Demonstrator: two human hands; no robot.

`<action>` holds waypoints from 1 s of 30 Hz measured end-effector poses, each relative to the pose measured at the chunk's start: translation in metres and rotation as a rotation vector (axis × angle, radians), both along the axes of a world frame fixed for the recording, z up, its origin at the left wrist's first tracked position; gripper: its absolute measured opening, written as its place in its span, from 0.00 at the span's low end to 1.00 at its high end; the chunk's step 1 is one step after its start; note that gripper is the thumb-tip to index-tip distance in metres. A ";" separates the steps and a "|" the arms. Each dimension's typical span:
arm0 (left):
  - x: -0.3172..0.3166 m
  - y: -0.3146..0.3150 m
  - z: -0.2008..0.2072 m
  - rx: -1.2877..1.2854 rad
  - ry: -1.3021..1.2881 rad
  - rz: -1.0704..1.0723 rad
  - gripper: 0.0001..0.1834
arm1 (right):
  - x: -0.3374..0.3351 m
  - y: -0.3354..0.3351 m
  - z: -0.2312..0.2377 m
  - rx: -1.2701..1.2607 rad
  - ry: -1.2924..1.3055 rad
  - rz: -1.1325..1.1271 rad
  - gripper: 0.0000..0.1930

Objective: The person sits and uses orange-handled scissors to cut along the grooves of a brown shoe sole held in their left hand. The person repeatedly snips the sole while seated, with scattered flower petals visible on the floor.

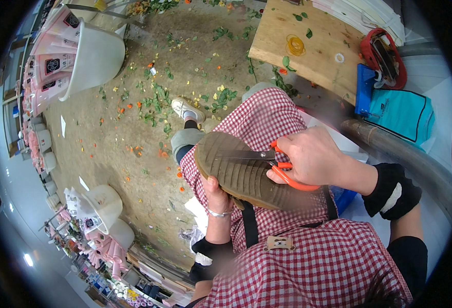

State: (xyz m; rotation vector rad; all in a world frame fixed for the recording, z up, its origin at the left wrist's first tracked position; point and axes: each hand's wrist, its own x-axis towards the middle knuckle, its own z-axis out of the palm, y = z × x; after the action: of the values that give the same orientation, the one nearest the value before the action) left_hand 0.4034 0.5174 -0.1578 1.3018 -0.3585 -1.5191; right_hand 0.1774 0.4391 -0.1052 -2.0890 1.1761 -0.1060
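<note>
A brown shoe (236,177) lies across my lap with its ridged sole facing up. My left hand (216,196) is closed around its near edge, thumb along the side and the other fingers hidden beneath. In my right hand (311,154) is a pair of scissors (266,155) with orange handles, the fingers wrapped round the grips. The dark metal blades look nearly together and lie over the sole, pointing left along its ridges. Whether the shoe is on a foot I cannot tell. A red-and-white checked apron (308,251) covers my lap.
Leaves and petals (159,100) litter the floor around a white shoe (187,110). A wooden table (318,36) at upper right holds yellow rubber bands (295,45). A teal bag (400,115) and a metal pipe (385,138) lie right. White buckets (100,54) stand left.
</note>
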 end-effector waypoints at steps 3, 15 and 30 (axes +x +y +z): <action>0.002 0.001 -0.003 -0.031 -0.021 -0.022 0.54 | -0.002 0.003 0.004 -0.098 0.024 0.036 0.27; 0.008 0.007 -0.013 -0.027 -0.041 -0.077 0.56 | -0.001 0.007 0.004 -0.247 0.081 0.095 0.24; 0.000 0.011 -0.010 0.018 0.003 -0.027 0.54 | -0.008 0.008 0.000 -0.184 0.062 0.157 0.24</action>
State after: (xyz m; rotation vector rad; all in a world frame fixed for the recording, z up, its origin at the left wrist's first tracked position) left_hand 0.4039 0.5285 -0.1682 1.3135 -0.3624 -1.5506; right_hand 0.1698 0.4470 -0.1053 -2.3535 1.0676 -0.0783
